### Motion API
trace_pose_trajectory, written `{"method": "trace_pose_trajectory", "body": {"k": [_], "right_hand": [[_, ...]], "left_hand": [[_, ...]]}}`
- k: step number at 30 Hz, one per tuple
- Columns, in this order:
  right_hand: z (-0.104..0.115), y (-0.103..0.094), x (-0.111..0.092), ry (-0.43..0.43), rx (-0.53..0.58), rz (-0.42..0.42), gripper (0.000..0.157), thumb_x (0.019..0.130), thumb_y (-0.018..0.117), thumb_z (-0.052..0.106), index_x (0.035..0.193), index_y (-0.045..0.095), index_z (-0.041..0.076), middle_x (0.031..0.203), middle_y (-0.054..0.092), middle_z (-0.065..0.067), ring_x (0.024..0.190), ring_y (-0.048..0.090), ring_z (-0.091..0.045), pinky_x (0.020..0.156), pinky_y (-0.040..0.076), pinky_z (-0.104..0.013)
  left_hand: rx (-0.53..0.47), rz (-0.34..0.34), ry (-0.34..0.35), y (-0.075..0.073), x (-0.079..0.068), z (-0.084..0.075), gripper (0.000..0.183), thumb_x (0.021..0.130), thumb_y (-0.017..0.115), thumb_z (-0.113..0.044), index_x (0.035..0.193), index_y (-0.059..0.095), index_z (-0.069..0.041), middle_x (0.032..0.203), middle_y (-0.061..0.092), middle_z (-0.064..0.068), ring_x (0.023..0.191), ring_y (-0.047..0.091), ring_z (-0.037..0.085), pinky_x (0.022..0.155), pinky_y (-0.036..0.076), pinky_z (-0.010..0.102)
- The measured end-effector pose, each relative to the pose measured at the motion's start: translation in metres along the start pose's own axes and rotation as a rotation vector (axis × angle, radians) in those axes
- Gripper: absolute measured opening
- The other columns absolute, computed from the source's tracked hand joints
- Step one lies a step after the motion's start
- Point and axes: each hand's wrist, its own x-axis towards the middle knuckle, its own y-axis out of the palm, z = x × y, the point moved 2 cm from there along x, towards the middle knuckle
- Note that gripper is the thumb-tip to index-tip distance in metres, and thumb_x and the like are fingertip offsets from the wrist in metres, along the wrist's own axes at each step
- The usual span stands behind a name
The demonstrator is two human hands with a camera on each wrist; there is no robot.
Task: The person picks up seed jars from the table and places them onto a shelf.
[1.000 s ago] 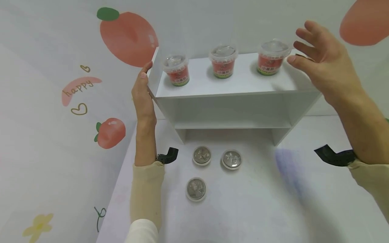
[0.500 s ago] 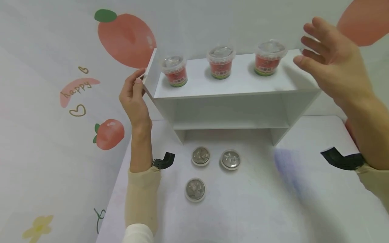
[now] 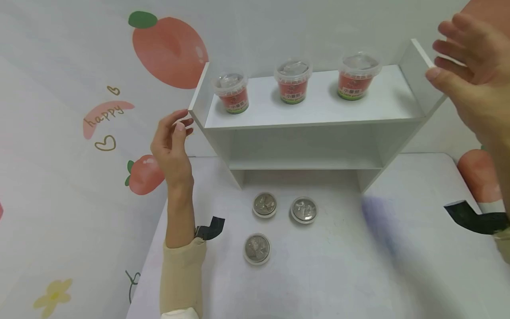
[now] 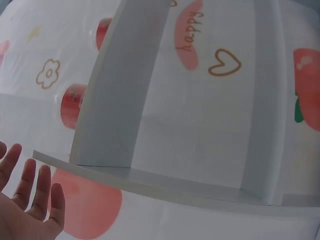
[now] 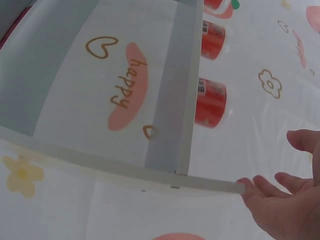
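Three plastic cups with clear lids and red labels stand on the top board of a white shelf [image 3: 307,123]: the left cup [image 3: 233,95], the middle cup [image 3: 292,84] and the right cup [image 3: 354,79]. My left hand [image 3: 172,144] is just outside the shelf's left side panel, fingers loosely bent around nothing. In the left wrist view its fingers [image 4: 43,192] spread apart near the panel's end. My right hand [image 3: 478,73] hovers by the top of the right side panel [image 3: 422,75], fingers spread, holding nothing; whether its fingertips touch the panel, I cannot tell.
Three round, silvery-topped containers lie on the white table [image 3: 326,274] in front of the shelf: one at the back left [image 3: 264,204], one at the back right [image 3: 304,210], one nearer [image 3: 256,249]. A fruit-printed wall covering [image 3: 59,186] hangs behind and left.
My right hand has moved right, away from the right cup, uncovering the right side panel. My left hand has come off the left panel, moving down and left. The cups stay put.
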Motion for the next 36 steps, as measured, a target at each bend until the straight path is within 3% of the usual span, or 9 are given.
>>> {"method": "trace_pose_trajectory", "body": {"k": [8,14,17,19,24,25,27,31,36], "right_hand": [[-0.009,-0.006,-0.002,-0.002,0.054,-0.103,0.053,0.096,0.058,0.001,0.144,0.050,0.019,0.147,0.050,0.001,0.135,0.044,-0.013,0.115,0.022,-0.020],[-0.016,-0.009,-0.004,0.022,0.129,-0.142,0.047,0.095,0.057,-0.002,0.138,0.056,0.015,0.144,0.053,-0.001,0.134,0.045,-0.014,0.113,0.027,-0.020],[-0.021,-0.010,-0.005,0.015,0.151,-0.141,0.044,0.096,0.056,-0.001,0.137,0.058,0.014,0.143,0.054,-0.001,0.133,0.046,-0.015,0.115,0.025,-0.023],[-0.027,-0.011,-0.005,0.002,0.257,-0.128,0.041,0.096,0.056,-0.001,0.135,0.060,0.011,0.141,0.055,-0.003,0.131,0.047,-0.017,0.114,0.026,-0.023],[-0.041,-0.012,-0.004,-0.046,0.625,-0.038,0.036,0.095,0.059,-0.002,0.131,0.060,0.000,0.133,0.059,-0.011,0.124,0.053,-0.022,0.103,0.037,-0.018],[-0.042,-0.012,-0.005,-0.046,0.627,-0.023,0.036,0.096,0.058,-0.001,0.131,0.060,0.000,0.134,0.058,-0.012,0.124,0.052,-0.022,0.102,0.038,-0.017],[-0.041,-0.012,-0.005,-0.034,0.511,-0.010,0.035,0.099,0.055,0.004,0.134,0.059,0.002,0.137,0.056,-0.012,0.125,0.052,-0.022,0.104,0.036,-0.017],[-0.038,-0.010,-0.009,-0.015,0.203,0.006,0.036,0.103,0.048,0.012,0.137,0.059,0.007,0.144,0.052,-0.008,0.129,0.050,-0.020,0.113,0.028,-0.023],[-0.041,-0.008,-0.009,-0.004,0.244,0.027,0.035,0.103,0.049,0.009,0.135,0.060,0.004,0.141,0.055,-0.007,0.125,0.050,-0.020,0.110,0.031,-0.020]], "left_hand": [[0.050,0.030,0.042,-0.007,-0.014,0.005,0.025,0.096,0.050,-0.002,0.114,0.067,0.005,0.111,0.066,0.012,0.101,0.062,0.030,0.089,0.050,0.035],[0.177,0.115,0.149,-0.009,-0.036,0.004,0.025,0.091,0.051,0.004,0.111,0.061,0.017,0.108,0.064,0.028,0.099,0.063,0.030,0.089,0.047,0.032],[0.200,0.147,0.136,-0.013,-0.049,0.012,0.025,0.090,0.052,0.007,0.110,0.061,0.019,0.106,0.062,0.033,0.098,0.062,0.036,0.088,0.047,0.030],[0.211,0.169,0.119,-0.015,-0.058,0.018,0.024,0.089,0.052,0.010,0.110,0.061,0.019,0.105,0.061,0.036,0.097,0.060,0.042,0.088,0.047,0.030],[0.223,0.218,0.088,-0.019,-0.076,0.031,0.024,0.088,0.054,0.015,0.110,0.061,0.019,0.104,0.062,0.035,0.097,0.060,0.045,0.088,0.049,0.028],[0.220,0.231,0.084,-0.019,-0.079,0.032,0.024,0.088,0.054,0.015,0.110,0.061,0.019,0.104,0.062,0.036,0.097,0.060,0.044,0.088,0.049,0.028],[0.212,0.253,0.074,-0.019,-0.085,0.035,0.025,0.087,0.055,0.016,0.111,0.061,0.019,0.104,0.063,0.035,0.097,0.060,0.043,0.088,0.049,0.028],[0.205,0.291,0.067,-0.019,-0.095,0.038,0.025,0.086,0.056,0.015,0.110,0.061,0.019,0.104,0.063,0.034,0.097,0.061,0.042,0.087,0.050,0.034],[0.232,0.330,0.092,-0.020,-0.110,0.042,0.024,0.084,0.058,0.014,0.108,0.063,0.018,0.102,0.065,0.032,0.095,0.062,0.041,0.085,0.051,0.040]]}}
